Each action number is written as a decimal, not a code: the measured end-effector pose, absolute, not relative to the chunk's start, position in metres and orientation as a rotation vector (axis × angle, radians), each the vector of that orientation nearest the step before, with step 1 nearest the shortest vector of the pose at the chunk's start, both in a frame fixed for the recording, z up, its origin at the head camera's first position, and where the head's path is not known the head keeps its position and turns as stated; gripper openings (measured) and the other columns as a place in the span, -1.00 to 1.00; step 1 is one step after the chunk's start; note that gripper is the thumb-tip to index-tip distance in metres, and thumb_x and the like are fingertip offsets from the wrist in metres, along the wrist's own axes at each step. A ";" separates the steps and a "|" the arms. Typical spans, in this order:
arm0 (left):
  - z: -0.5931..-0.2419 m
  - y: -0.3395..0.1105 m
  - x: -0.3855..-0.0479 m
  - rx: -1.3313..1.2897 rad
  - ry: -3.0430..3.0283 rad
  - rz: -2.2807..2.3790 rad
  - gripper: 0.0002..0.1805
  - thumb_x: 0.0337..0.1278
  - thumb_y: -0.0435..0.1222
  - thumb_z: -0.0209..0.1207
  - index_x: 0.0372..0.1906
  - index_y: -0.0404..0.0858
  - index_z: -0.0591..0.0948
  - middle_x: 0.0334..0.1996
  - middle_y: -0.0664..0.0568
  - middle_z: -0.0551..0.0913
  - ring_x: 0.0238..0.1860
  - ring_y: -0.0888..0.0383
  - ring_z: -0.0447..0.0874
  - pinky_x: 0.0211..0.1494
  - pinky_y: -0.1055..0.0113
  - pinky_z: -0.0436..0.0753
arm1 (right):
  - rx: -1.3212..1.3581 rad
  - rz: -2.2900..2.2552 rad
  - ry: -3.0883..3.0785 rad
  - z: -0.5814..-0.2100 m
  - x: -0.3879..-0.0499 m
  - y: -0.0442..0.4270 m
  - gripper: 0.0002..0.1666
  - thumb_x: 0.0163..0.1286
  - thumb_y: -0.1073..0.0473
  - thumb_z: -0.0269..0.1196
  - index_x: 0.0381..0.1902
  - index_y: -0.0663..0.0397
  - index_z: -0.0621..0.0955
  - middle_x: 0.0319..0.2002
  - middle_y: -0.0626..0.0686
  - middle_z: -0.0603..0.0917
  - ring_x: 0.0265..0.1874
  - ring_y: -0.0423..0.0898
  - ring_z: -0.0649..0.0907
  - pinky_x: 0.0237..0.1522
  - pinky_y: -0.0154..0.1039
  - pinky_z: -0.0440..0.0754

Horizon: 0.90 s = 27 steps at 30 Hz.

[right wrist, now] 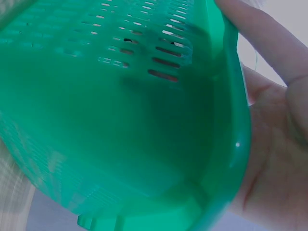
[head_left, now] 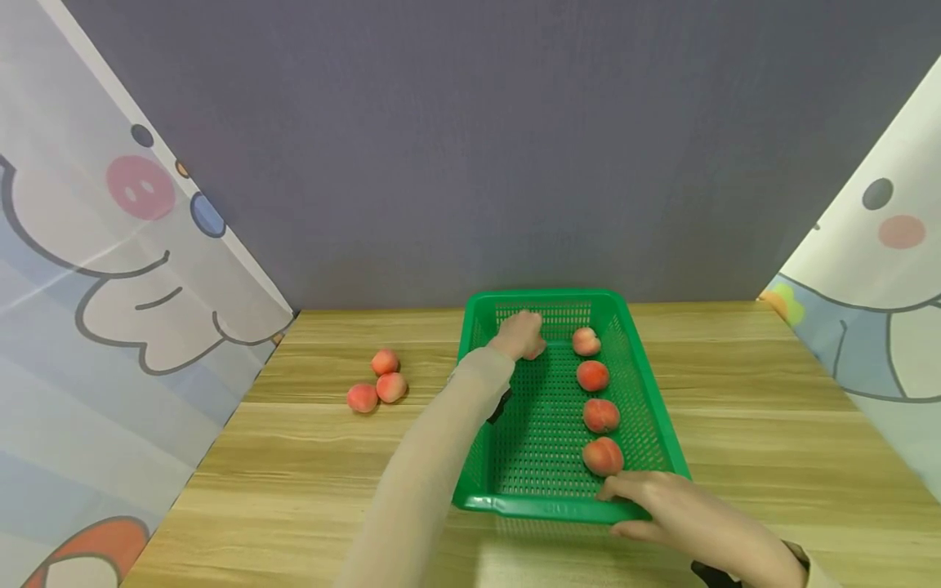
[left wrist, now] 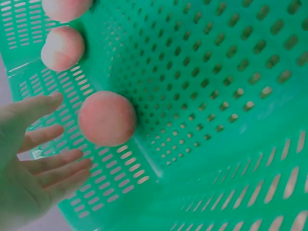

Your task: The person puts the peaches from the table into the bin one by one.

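Observation:
A green plastic basket [head_left: 559,508] with perforated walls stands on the table. My left hand [head_left: 517,333] reaches into its far left part. In the left wrist view the fingers of that hand [left wrist: 43,163] are spread and slightly bent, apart from a peach [left wrist: 107,118] that lies by the basket's end wall. My right hand [head_left: 657,510] grips the basket's near right corner, and in the right wrist view its palm is beside the outer side of the rim [right wrist: 240,130]. Several peaches, one of them a red peach [head_left: 592,376], form a row along the basket's right side.
To the left of the basket, a group of 3 peaches [head_left: 391,387] lies on the wooden table [head_left: 294,490]. A grey wall [head_left: 470,155] rises behind the table. Cartoon-printed panels [head_left: 88,310] stand at both sides.

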<state>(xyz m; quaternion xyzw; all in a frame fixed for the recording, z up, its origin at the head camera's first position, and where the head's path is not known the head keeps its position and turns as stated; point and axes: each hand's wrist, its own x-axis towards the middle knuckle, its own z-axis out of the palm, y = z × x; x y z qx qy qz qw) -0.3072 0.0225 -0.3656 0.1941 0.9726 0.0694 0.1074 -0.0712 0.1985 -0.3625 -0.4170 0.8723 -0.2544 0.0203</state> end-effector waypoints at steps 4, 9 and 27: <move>-0.356 0.022 -0.305 0.609 2.886 0.146 -0.52 0.13 -0.19 0.09 0.19 -0.18 0.38 0.09 0.01 0.44 -0.31 0.21 0.45 -0.38 0.39 0.44 | -1.286 -0.785 2.706 -0.362 -0.071 0.198 -0.74 0.08 0.09 0.28 -0.23 -0.06 0.55 -0.25 -0.17 0.60 -0.32 -0.31 0.56 -0.42 -0.38 0.54; -0.347 0.021 -0.304 0.646 2.887 0.115 -0.59 0.11 -0.17 0.11 0.08 -0.19 0.45 -0.10 0.04 0.53 -0.19 0.18 0.52 -0.33 0.37 0.50 | -1.284 -0.784 2.710 -0.362 -0.071 0.198 -0.74 0.08 0.09 0.28 -0.23 -0.06 0.55 -0.25 -0.17 0.60 -0.32 -0.31 0.57 -0.42 -0.37 0.54; -0.325 0.020 -0.290 0.796 2.893 -0.055 -0.68 0.08 -0.13 0.13 -0.07 -0.14 0.49 -0.18 0.06 0.49 -0.15 0.17 0.45 -0.31 0.38 0.50 | -1.285 -0.787 2.710 -0.362 -0.071 0.198 -0.73 0.07 0.09 0.29 -0.23 -0.06 0.56 -0.25 -0.14 0.61 -0.32 -0.28 0.58 -0.42 -0.36 0.55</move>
